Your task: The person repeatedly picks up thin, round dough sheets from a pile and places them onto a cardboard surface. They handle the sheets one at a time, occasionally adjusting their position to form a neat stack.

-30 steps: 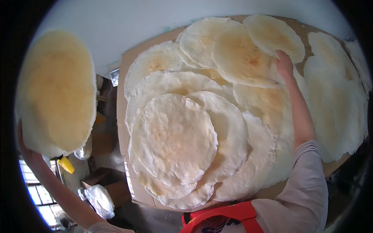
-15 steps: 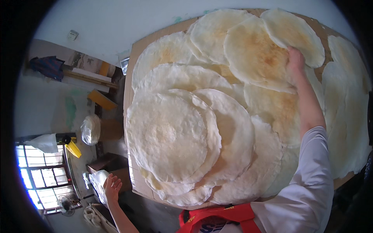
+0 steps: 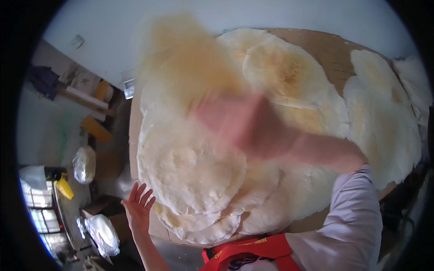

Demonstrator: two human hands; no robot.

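Large thin pale flatbreads with browned patches overlap across a cardboard-covered surface. My right hand (image 3: 235, 119) reaches across the middle, smeared by motion, and grips a flatbread (image 3: 190, 58). That flatbread hangs raised and blurred over the far left part of the pile. Beneath the hand lies a stack of paler flatbreads (image 3: 185, 176) at the near left. A strongly browned flatbread (image 3: 289, 67) rests farther back. My left hand (image 3: 139, 207) is held up at the stack's left edge, fingers spread, with nothing in it.
Cardboard (image 3: 332, 54) shows bare at the far right of the pile. More flatbreads (image 3: 384, 122) lie along the right side. Plastic-wrapped bundles (image 3: 101, 235) and boxes (image 3: 108, 165) stand at the left, near a barred window (image 3: 43, 207). A wall (image 3: 280, 13) rises behind.
My right hand has lifted the flatbread from the far right and swung it left across the pile. My left hand has moved up and right towards the stack. The view has shifted slightly.
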